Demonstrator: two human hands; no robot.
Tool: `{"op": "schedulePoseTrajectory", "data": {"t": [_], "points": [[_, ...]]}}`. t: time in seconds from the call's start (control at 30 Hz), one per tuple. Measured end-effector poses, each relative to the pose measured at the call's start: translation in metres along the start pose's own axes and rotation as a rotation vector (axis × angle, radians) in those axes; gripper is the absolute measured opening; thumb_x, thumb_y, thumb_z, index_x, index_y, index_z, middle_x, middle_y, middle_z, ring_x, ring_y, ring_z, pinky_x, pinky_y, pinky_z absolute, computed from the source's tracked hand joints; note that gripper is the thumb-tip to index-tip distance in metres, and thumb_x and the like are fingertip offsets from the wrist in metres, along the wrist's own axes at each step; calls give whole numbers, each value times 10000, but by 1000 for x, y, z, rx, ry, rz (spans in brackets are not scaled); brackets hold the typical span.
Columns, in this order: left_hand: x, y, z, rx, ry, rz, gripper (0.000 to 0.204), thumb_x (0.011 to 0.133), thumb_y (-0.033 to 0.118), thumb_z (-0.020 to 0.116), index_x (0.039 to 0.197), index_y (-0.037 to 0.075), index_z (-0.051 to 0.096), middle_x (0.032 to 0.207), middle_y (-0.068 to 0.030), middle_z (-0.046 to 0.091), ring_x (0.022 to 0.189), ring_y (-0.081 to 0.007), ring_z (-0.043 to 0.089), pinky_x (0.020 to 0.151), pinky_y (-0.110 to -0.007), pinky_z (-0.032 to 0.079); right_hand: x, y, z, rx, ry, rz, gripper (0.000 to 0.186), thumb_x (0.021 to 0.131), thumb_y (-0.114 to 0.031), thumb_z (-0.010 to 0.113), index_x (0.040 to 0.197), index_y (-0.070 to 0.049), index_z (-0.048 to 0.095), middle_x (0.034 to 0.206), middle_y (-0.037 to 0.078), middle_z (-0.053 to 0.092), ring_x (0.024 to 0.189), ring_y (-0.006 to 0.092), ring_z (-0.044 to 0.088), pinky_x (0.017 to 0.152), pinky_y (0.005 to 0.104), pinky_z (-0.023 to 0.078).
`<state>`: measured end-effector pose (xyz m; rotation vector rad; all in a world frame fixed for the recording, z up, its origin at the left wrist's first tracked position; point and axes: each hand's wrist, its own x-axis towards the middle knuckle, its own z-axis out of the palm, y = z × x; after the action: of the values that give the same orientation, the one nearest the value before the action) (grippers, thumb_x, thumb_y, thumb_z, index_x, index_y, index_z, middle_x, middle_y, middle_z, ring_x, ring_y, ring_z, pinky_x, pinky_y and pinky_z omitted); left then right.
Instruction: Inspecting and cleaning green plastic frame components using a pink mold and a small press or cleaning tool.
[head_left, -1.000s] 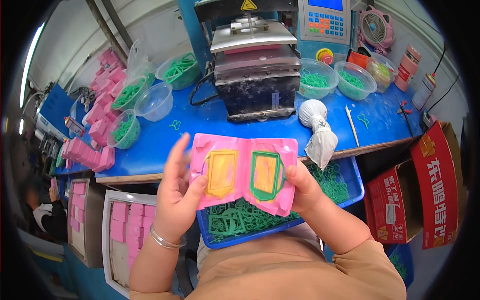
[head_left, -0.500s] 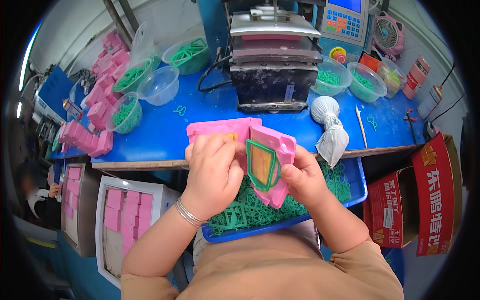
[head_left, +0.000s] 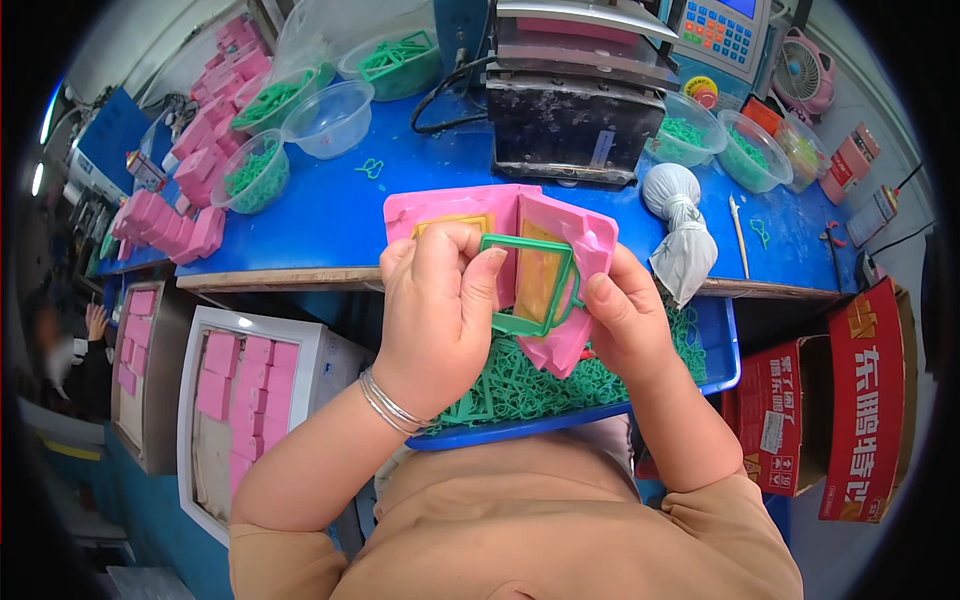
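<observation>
Green frame (head_left: 528, 243) peeled partly from pink mold (head_left: 562, 217), left hand (head_left: 435, 312) pinching frame, right hand (head_left: 632, 312) gripping mold, white-lettered red carton (head_left: 866, 400)

A black machine (head_left: 575, 125) sits at the back of the blue table (head_left: 330, 215). To its right are a button panel (head_left: 716, 40) and a pink fan (head_left: 803, 72). A tied white bag (head_left: 680, 225) lies at the table's front edge, with a thin stick (head_left: 739, 237) near it. A red box (head_left: 768, 405) stands lower down on the right.
</observation>
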<state>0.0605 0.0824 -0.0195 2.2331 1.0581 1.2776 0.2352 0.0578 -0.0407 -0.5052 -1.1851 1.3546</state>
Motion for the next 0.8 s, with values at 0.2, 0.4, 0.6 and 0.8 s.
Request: {"op": "schedulePoseTrajectory", "data": {"t": [0.2, 0.4, 0.6, 0.8], "points": [[3, 17, 0, 46, 129, 60, 106, 812, 68, 555, 884, 29, 487, 694, -78, 549, 622, -241, 491, 627, -340, 376, 3, 3, 2, -7, 87, 51, 534, 795, -281, 618, 1210, -7, 421, 1241, 75, 390, 1124, 170, 400, 928, 318, 338], [-1, 20, -18, 43, 291, 209, 123, 820, 70, 563, 888, 1, 486, 716, -85, 551, 559, -205, 507, 507, -298, 410, 10, 5, 15, 42, 155, 42, 510, 732, -239, 691, 1085, -33, 385, 1236, 118, 364, 1052, 177, 448, 894, 318, 371], [2, 28, -52, -675, 288, -210, 112, 898, 112, 446, 934, 8, 429, 729, -83, 553, 578, -104, 518, 500, -229, 417, 14, -3, 8, 79, 160, 52, 637, 739, -303, 631, 1218, -21, 319, 1154, 120, 399, 1052, 196, 458, 886, 331, 390], [-20, 21, -53, -1183, 73, -726, 187, 918, 170, 396, 987, -4, 407, 960, -215, 571, 877, -267, 579, 733, -352, 494, 31, -46, 10, -1186, 61, -354, 556, 552, -264, 750, 1046, -86, 566, 1170, 159, 444, 1051, 308, 464, 881, 401, 380]]}}
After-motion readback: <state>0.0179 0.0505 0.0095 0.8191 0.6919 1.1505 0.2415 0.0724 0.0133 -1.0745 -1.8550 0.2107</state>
